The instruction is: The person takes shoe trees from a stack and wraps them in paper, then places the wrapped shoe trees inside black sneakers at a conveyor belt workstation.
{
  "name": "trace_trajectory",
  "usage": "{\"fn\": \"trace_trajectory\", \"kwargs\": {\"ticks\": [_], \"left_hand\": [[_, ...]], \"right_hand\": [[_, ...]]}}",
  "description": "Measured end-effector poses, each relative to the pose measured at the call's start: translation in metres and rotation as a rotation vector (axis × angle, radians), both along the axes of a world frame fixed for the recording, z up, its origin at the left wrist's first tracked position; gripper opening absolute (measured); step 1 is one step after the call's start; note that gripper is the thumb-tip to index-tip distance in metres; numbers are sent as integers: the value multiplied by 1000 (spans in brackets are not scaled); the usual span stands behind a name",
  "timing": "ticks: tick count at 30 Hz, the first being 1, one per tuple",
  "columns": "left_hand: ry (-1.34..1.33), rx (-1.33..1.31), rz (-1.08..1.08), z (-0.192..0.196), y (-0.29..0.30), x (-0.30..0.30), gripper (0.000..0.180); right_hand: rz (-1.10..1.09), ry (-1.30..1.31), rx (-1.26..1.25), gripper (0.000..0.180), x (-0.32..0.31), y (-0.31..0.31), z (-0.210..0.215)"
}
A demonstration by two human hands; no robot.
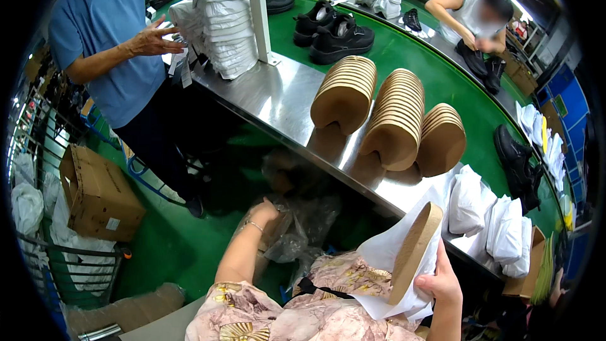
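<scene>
My right hand (440,284) grips a brown cardboard shoe insert (411,256) together with a sheet of white tissue paper (386,244). Its thumb presses the paper against the rounded insert, which stands tilted over my lap. Lower than the metal bench, my left hand (264,213) reaches down beside a clear plastic bag (291,240), a bracelet on its wrist. Its fingers are mostly hidden, so I cannot make out what they hold. Stacks of similar curved brown inserts (394,120) rest on the bench edge ahead.
A metal bench (284,91) borders a green conveyor (391,47) carrying black shoes (341,38). White wrapped bundles (470,199) lie at right. At left a person in blue (117,44) stands by a stacked white pile (224,25); a cardboard box (101,196) sits below. Another person (473,22) handles shoes across.
</scene>
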State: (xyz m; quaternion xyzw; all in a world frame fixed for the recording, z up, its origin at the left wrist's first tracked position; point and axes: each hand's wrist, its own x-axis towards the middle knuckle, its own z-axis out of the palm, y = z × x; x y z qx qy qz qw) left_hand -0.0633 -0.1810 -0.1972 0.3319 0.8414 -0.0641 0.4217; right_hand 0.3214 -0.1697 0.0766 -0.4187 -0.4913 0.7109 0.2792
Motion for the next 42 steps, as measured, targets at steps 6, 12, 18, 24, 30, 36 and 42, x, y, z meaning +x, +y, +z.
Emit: {"fn": "trace_trajectory", "kwargs": {"ticks": [6,12,18,24,30,36,42], "left_hand": [[184,1305,-166,140,-13,57,70],[-458,1630,-952,247,-52,125,89],[-484,2072,-437,224,-51,145,80],[-182,1938,-725,237,-64,134,71],[87,2398,-541,226,-61,152,65],[14,1833,-778,219,-68,142,69],[-71,1871,-704,212,-68,145,64]], "right_hand": [[-41,-47,14,110,-24,10,2],[180,175,92,108,-57,6,15],[217,-2,225,111,-56,4,18],[294,-368,480,112,-65,0,18],[255,-489,522,115,-65,-3,23],[205,-516,600,111,-65,-3,15],[230,-548,543,111,-65,-1,10]]}}
